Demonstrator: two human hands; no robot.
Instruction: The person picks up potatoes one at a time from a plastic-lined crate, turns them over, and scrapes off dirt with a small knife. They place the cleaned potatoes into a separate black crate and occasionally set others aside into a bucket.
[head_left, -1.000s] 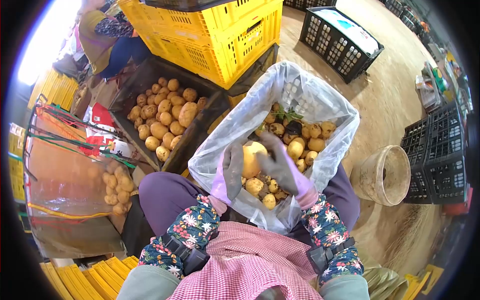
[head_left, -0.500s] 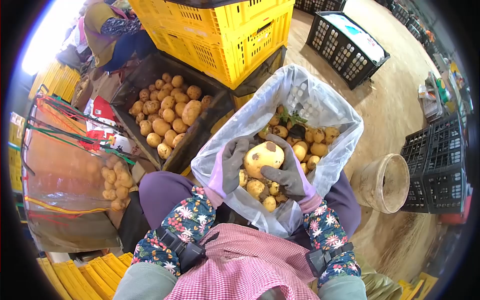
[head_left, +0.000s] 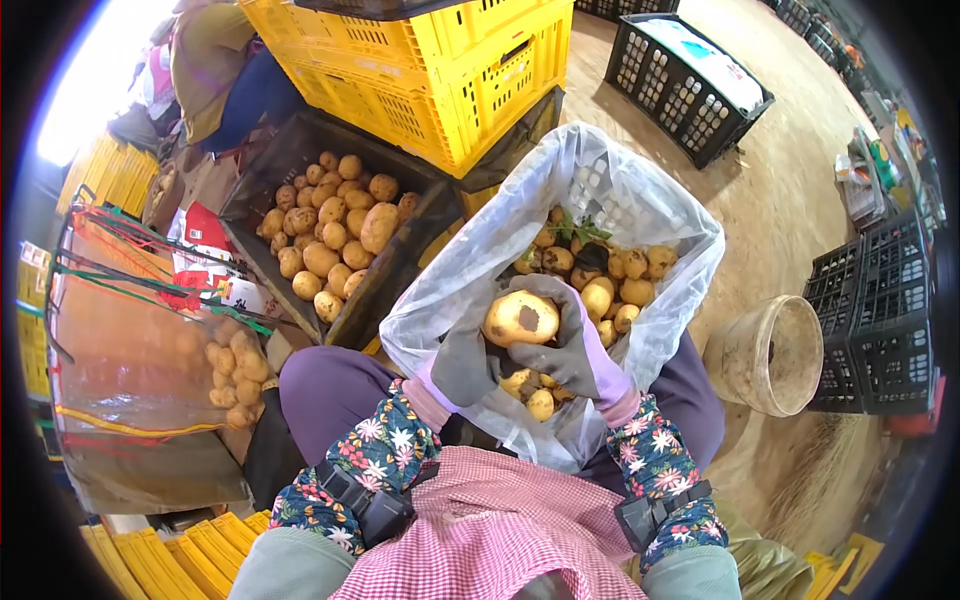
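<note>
While both gloved hands meet over the bag-lined crate (head_left: 640,190), the blemished potato (head_left: 520,318) lies between them, long axis left-right, dark spot up. Right hand (head_left: 578,350) fingers clamp round its far side; left hand (head_left: 465,365) fingers curl beneath, gripping it.

both forearms in floral sleeves reach forward; left hand (head_left: 463,362) and right hand (head_left: 572,350), in grey gloves with purple cuffs, cup together, fingers curled closed.
</note>
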